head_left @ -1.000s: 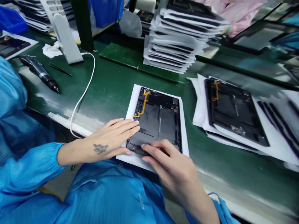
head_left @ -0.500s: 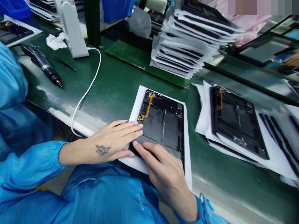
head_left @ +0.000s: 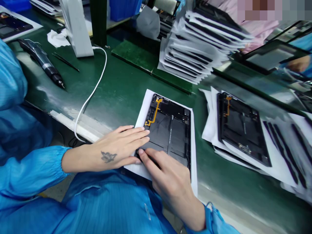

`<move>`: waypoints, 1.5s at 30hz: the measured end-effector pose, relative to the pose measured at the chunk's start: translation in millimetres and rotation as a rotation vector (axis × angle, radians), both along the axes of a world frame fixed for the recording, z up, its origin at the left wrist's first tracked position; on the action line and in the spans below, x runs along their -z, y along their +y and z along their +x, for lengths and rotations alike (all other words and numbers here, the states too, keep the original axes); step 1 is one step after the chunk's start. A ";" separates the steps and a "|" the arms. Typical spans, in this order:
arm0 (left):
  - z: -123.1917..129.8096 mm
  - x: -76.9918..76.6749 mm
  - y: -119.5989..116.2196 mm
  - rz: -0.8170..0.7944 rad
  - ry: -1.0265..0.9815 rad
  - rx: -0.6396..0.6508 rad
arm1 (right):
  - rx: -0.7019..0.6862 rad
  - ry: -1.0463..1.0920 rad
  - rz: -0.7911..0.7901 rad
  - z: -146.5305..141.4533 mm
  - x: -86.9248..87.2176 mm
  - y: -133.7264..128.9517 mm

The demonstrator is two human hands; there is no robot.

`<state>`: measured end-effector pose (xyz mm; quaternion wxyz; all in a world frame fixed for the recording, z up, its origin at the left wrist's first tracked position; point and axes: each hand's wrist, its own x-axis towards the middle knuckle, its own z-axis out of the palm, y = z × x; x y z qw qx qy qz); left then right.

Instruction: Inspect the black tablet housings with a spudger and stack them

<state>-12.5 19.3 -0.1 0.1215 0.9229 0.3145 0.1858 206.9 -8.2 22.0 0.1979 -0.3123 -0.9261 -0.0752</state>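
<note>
An opened tablet (head_left: 159,126) lies on a white paper sheet (head_left: 143,104), its black battery cells and an orange flex cable (head_left: 155,112) exposed. My left hand (head_left: 119,146) rests flat across the tablet's left edge, fingers stretched out. Over the tablet's near left part, my right hand (head_left: 170,175) is bent, with its index fingertip pressed down beside my left thumb. Its other fingers curl under, so whatever they may hold is hidden. The near edge of the tablet is partly covered by both hands.
Another opened tablet (head_left: 243,128) lies on papers at the right. A tall stack of paper-interleaved panels (head_left: 192,48) stands behind. On the left are an electric screwdriver (head_left: 44,63), tweezers (head_left: 65,62), a white stand (head_left: 78,29) and its cable (head_left: 95,87). A co-worker's hand (head_left: 299,64) shows far right.
My right hand has shifted very slightly left at the tablet's near left part. My left hand stays in place. The view has moved a little, and the co-worker's hand at far right has moved.
</note>
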 end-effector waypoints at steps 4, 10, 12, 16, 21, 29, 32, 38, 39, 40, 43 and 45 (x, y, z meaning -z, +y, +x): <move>-1.4 -2.7 1.0 -0.001 0.035 0.033 | -0.076 -0.147 0.048 -3.5 -10.5 8.9; -3.2 3.4 2.2 -0.004 0.009 0.038 | -0.160 -0.221 0.021 -3.8 -19.6 13.1; -3.4 3.2 3.2 -0.013 0.008 0.049 | -0.145 -0.232 0.016 -5.1 -19.2 13.0; -5.4 -3.4 4.5 -0.060 0.001 0.070 | -0.162 -0.229 -0.031 -3.6 -18.0 18.1; -12.8 -4.0 -3.7 0.003 -0.040 0.011 | -0.034 -0.015 -0.119 9.0 -21.5 7.0; -14.3 5.8 -17.5 0.404 -0.165 -0.008 | 0.261 0.829 -0.428 7.3 -5.6 -34.3; -11.9 2.9 -17.6 0.489 -0.147 0.027 | 0.138 0.715 -0.363 4.5 6.7 -39.3; -10.5 6.4 -18.5 0.469 -0.161 0.035 | 0.076 0.503 -0.097 1.0 30.3 -41.9; -10.5 7.6 -18.6 0.453 -0.175 0.037 | 0.076 0.477 -0.089 1.0 32.5 -42.5; -10.5 8.6 -18.8 0.440 -0.186 0.039 | 0.078 0.460 -0.081 1.2 33.9 -43.2; -10.3 9.9 -19.2 0.420 -0.193 0.031 | 0.085 0.451 -0.055 2.1 34.2 -45.7; -10.0 10.0 -19.7 0.420 -0.190 0.024 | 0.077 0.454 -0.046 2.6 33.1 -46.6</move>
